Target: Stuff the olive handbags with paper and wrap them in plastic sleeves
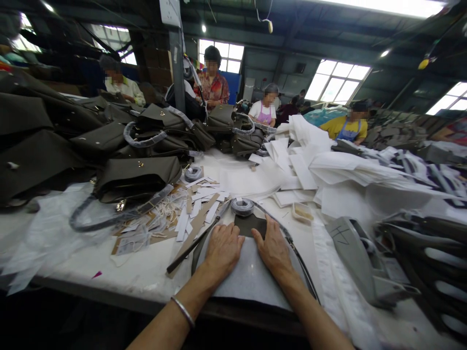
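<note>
A dark olive handbag [251, 223] lies in front of me at the table edge, mostly covered by a pale translucent sheet [251, 277]. My left hand [223, 245] rests on the sheet's upper left, fingers bent over it and thumb towards the middle. Opposite it, my right hand [273, 243] lies on the upper right with its thumb apart from the fingers. Neither hand visibly grips anything. Just beyond the hands sits a coiled, wrapped strap [242, 207]. A dark strap [193, 245] sticks out on the left, and another strap [302, 265] curves along the right side.
Dark handbags [138, 177] are heaped at the left and back. Paper strips [199, 209] and cardboard lie left of the hands. White sheets [310, 146] are piled behind right, near a small clear dish [302, 213] and a grey tape dispenser [359, 257]. Several people work beyond.
</note>
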`<state>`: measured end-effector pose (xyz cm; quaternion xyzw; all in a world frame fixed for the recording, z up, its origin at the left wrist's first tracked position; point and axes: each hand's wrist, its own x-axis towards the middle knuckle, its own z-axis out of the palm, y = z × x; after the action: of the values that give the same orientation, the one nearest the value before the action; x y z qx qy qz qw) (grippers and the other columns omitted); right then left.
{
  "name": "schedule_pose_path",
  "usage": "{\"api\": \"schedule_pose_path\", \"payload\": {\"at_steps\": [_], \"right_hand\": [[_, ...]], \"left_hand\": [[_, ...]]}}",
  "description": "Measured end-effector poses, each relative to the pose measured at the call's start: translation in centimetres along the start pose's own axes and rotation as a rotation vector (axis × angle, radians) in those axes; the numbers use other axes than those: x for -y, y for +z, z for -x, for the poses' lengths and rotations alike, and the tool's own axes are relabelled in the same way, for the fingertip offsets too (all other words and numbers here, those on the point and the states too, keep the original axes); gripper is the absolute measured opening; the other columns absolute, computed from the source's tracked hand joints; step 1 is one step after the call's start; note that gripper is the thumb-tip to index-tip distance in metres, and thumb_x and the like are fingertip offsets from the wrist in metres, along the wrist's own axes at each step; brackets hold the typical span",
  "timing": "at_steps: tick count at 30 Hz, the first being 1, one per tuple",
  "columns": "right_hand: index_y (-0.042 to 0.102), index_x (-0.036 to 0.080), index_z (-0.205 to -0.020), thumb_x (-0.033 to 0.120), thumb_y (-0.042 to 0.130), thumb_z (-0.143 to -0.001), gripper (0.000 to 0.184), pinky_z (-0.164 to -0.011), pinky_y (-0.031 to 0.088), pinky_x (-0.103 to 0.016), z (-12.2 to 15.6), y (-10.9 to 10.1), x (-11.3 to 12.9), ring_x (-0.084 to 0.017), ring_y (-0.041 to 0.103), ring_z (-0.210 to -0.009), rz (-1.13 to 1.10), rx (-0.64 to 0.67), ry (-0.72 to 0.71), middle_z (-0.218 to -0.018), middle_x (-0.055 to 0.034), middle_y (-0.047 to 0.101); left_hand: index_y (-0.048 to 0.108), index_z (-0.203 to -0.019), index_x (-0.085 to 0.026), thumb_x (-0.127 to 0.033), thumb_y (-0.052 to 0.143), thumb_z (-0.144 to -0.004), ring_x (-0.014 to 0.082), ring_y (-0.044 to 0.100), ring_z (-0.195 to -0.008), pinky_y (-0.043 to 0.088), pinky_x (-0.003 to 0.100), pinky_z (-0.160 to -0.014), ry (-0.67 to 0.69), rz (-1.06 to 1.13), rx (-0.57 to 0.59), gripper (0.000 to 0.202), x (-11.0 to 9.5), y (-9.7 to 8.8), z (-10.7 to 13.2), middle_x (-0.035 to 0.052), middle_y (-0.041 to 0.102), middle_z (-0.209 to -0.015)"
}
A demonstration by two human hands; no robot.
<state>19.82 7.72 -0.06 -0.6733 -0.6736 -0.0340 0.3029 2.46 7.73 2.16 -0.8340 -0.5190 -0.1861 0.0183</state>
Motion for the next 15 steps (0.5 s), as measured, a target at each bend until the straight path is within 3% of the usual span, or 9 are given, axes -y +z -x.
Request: {"api": "schedule_pose_path", "payload": {"at_steps": [3,5,11,13,15], "right_hand": [[0.036,0.004,-0.143,0.039,0.052,-0.091,0.064,-0.103,0.042,-0.052,0.2,0.8,-0.5,-0.038,0.044,-0.135,0.010,0.021,0.027,-0.144,-0.0293,0.046],[0.039,0.005,-0.142,0.040,0.057,-0.088,0.067,-0.103,0.042,-0.054,0.1,1.0,-0.8,-0.039,0.047,-0.133,-0.040,0.056,0.050,-0.141,-0.0291,0.049],[0.033,0.014,-0.148,0.045,0.068,-0.079,0.083,-0.084,0.054,-0.044,-1.1,-0.6,-1.4,-0.029,0.069,-0.094,-0.585,0.073,0.309,-0.108,-0.0137,0.070],[0.042,0.015,-0.144,0.051,0.066,-0.081,0.076,-0.083,0.053,-0.041,-1.3,-1.5,-1.4,-0.027,0.069,-0.091,-0.723,0.119,0.331,-0.104,-0.0109,0.071],[0.063,0.018,-0.126,0.056,0.059,-0.086,0.055,-0.088,0.051,-0.042,-1.3,-2.4,-1.2,-0.027,0.066,-0.098,-0.757,0.163,0.262,-0.106,-0.0097,0.071]], "left_hand": [[0.059,-0.100,-0.015,-0.027,0.051,-0.098,0.0268,0.059,-0.096,0.041,0.044,-0.089,0.005,0.009,-0.003,0.015,0.1,0.1,0.1,0.0098,0.065,-0.105],[0.060,-0.099,-0.016,-0.028,0.052,-0.097,0.0268,0.060,-0.096,0.041,0.044,-0.090,0.008,0.022,-0.004,0.014,0.1,0.1,0.1,0.0091,0.065,-0.102],[0.058,-0.092,-0.017,-0.027,0.055,-0.095,0.0256,0.062,-0.093,0.044,0.044,-0.090,-0.012,0.092,-0.031,0.011,0.0,0.2,0.1,0.0082,0.066,-0.095],[0.057,-0.092,-0.017,-0.025,0.055,-0.094,0.0259,0.062,-0.093,0.045,0.044,-0.090,-0.040,0.135,-0.050,0.009,0.0,0.3,0.1,0.0081,0.066,-0.095],[0.057,-0.099,-0.016,-0.022,0.055,-0.092,0.0266,0.063,-0.095,0.047,0.044,-0.090,-0.090,0.189,-0.080,0.010,0.3,0.5,0.0,0.0094,0.067,-0.099]]}}
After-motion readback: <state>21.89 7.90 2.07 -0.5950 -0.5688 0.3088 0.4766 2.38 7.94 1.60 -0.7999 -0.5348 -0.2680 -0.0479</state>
